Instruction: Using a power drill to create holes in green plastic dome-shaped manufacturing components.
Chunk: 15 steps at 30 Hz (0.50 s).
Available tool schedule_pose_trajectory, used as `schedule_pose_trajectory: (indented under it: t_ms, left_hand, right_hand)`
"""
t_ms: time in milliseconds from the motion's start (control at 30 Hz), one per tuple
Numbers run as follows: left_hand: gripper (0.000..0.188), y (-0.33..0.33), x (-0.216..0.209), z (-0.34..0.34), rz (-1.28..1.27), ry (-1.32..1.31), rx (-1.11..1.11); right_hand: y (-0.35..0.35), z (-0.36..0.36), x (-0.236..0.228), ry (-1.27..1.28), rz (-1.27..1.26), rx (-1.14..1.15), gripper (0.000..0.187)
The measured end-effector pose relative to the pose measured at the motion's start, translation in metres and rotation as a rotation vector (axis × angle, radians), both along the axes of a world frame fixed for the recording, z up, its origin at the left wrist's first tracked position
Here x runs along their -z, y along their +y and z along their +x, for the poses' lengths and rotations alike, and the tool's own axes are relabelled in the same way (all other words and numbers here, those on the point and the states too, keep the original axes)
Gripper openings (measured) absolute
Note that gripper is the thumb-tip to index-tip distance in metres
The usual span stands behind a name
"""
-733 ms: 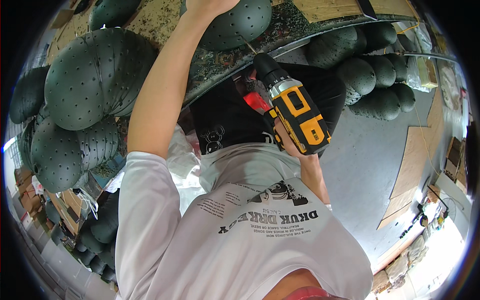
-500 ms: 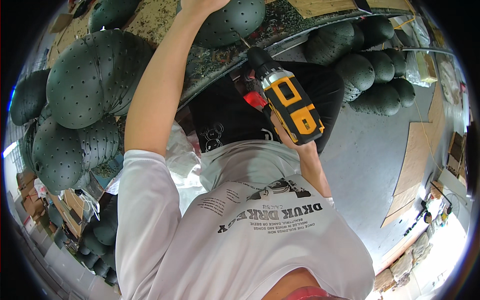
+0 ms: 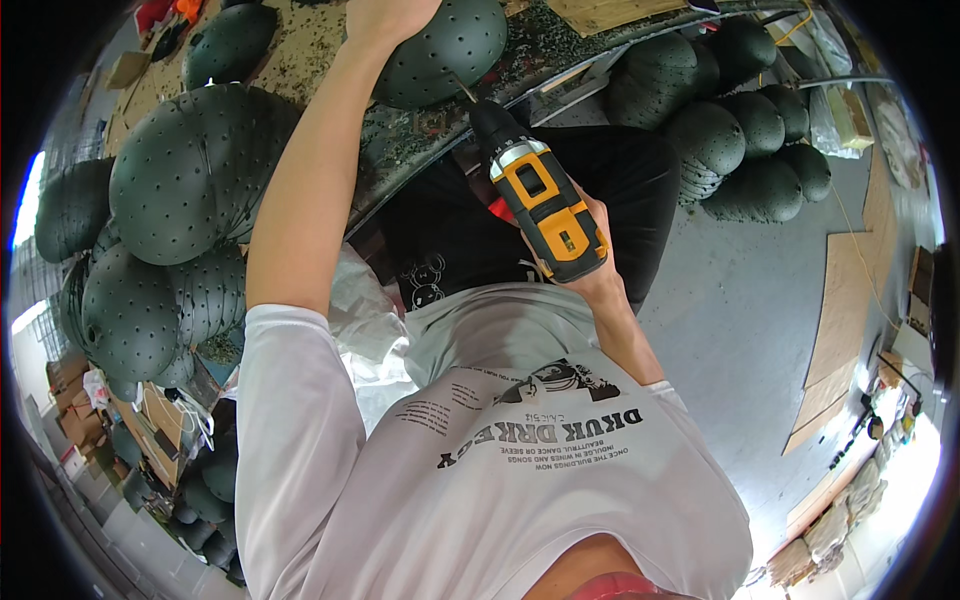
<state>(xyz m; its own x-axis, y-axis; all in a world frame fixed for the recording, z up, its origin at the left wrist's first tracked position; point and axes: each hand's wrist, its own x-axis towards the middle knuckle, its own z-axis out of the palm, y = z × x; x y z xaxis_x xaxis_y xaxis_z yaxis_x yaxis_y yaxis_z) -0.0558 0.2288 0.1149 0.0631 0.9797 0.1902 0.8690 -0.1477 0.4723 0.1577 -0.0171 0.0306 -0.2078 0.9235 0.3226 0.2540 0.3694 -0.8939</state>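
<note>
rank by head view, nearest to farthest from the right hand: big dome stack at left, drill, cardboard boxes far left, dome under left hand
1. Drill, held in the right hand
2. Dome, under the left hand
3. Big dome stack, left
4. Cardboard boxes, far left

Looks like a workshop, to judge by the drill (image 3: 548, 212) toward one o'clock from the centre and the bench (image 3: 312, 45) at eleven, strewn with dark crumbs (image 3: 318, 78). Shows too in stacked dark domes (image 3: 190, 170) at ten and two, piled boxes (image 3: 78, 405) at eight, and cardboard sheets (image 3: 840, 300) on the grey floor (image 3: 730, 300) at three.
</note>
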Motion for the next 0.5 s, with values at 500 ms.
schedule_pose_trajectory:
  t_ms: [500]
  left_hand:
    - [0.018,0.004,0.002,0.000,0.010,-0.010,0.013]
  right_hand:
    - [0.007,0.011,-0.007,-0.041,-0.040,-0.028,0.035]
